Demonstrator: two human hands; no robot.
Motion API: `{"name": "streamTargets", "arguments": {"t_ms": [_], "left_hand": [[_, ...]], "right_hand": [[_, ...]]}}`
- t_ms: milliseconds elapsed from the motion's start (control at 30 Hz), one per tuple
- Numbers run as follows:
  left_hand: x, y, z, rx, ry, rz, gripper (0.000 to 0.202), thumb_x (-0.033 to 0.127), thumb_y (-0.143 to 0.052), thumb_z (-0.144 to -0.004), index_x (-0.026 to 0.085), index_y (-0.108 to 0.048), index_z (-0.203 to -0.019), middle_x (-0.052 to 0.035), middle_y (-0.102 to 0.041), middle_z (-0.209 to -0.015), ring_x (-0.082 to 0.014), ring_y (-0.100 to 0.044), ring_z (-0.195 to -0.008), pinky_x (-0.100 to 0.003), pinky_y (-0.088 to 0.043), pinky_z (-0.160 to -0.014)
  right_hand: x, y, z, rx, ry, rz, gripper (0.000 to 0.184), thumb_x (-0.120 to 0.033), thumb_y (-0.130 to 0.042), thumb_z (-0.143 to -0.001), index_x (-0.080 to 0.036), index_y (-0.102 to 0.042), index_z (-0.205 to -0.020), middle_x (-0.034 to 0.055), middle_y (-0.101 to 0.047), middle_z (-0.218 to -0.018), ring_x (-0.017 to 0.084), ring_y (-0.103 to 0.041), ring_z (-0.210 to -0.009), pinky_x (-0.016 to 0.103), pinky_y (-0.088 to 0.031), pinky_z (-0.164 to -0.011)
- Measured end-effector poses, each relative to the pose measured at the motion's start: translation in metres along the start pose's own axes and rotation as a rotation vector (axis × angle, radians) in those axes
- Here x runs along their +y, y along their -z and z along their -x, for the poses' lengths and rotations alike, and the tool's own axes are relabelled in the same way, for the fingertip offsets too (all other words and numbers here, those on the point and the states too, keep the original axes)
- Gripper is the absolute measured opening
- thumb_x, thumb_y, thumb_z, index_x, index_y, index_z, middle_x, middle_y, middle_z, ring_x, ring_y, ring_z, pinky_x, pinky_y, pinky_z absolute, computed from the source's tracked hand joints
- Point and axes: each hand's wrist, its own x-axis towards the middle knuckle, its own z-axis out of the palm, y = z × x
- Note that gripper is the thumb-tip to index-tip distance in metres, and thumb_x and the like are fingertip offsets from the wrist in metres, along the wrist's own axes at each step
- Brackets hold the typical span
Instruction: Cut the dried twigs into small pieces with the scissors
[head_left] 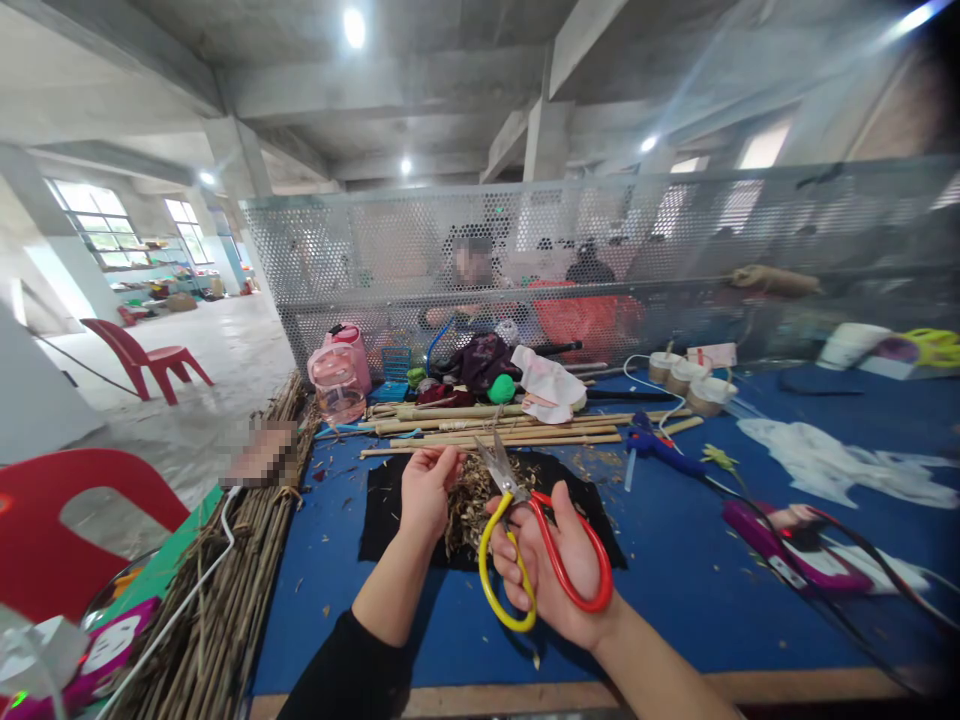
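Scissors [495, 468] with one yellow and one red handle are held in my right hand [566, 565]. Its fingers pass through the handle loops, and the blades stand slightly parted, pointing away from me. To their left, my left hand [426, 492] is closed in a pinch, its fingertips near the blade tips. Anything between those fingers is too small to make out. Below both hands, a heap of dry brown plant bits [471, 515] lies on a black cloth [382, 515], partly hidden by the hands.
Thin bamboo sticks [525, 437] lie across the blue table [322, 600] beyond the cloth. A blue glue gun [664, 445] rests at right, near white plastic [832, 455]. Bundled stalks [225, 610] line the left edge. A perforated metal screen [360, 260] stands behind, with a person beyond it.
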Motion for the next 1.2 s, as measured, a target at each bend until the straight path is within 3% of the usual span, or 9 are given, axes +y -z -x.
{"name": "streamTargets", "arguments": {"t_ms": [133, 400, 567, 900, 1200], "left_hand": [[0.000, 0.000, 0.002, -0.037, -0.025, -0.056, 0.034, 0.031, -0.078, -0.056, 0.013, -0.056, -0.074, 0.0001, -0.063, -0.070, -0.0090, -0.061, -0.067, -0.019, -0.046, -0.062], [-0.001, 0.000, 0.002, -0.020, -0.029, -0.149, 0.034, 0.033, -0.078, -0.055, 0.013, -0.055, -0.069, 0.0006, -0.062, -0.066, -0.0089, -0.060, -0.063, -0.020, -0.046, -0.062], [0.000, -0.001, 0.004, -0.032, -0.038, -0.213, 0.035, 0.036, -0.077, -0.054, 0.012, -0.055, -0.068, -0.0009, -0.062, -0.063, -0.0083, -0.057, -0.057, -0.019, -0.044, -0.056], [-0.001, -0.001, 0.004, -0.035, -0.014, -0.237, 0.036, 0.036, -0.078, -0.053, 0.013, -0.055, -0.067, 0.0003, -0.062, -0.062, -0.0078, -0.056, -0.056, -0.019, -0.044, -0.056], [-0.004, 0.000, 0.004, -0.048, -0.015, -0.304, 0.034, 0.035, -0.077, -0.054, 0.012, -0.059, -0.072, 0.0003, -0.061, -0.062, -0.0070, -0.054, -0.055, -0.018, -0.043, -0.054]], "right_hand": [[0.001, -0.004, -0.002, -0.033, 0.009, -0.046, 0.068, -0.079, -0.029, -0.071, -0.019, -0.054, -0.090, -0.0017, -0.043, -0.060, 0.010, -0.040, -0.047, 0.019, -0.035, -0.037], [0.002, 0.003, -0.002, 0.024, -0.036, -0.103, 0.067, -0.077, -0.027, -0.074, -0.018, -0.057, -0.085, -0.0035, -0.038, -0.054, 0.005, -0.028, -0.039, 0.013, -0.022, -0.029], [0.002, 0.009, -0.001, 0.002, -0.049, -0.138, 0.066, -0.075, -0.025, -0.076, -0.018, -0.058, -0.085, -0.0036, -0.037, -0.053, 0.005, -0.026, -0.039, 0.013, -0.021, -0.029], [0.004, 0.019, 0.000, -0.087, -0.061, -0.237, 0.067, -0.073, -0.028, -0.078, -0.015, -0.060, -0.085, -0.0046, -0.036, -0.054, 0.003, -0.023, -0.039, 0.011, -0.021, -0.028], [0.014, 0.023, 0.003, -0.033, -0.064, -0.245, 0.066, -0.072, -0.030, -0.078, -0.014, -0.061, -0.084, -0.0041, -0.038, -0.052, 0.003, -0.026, -0.037, 0.011, -0.024, -0.027]]}}
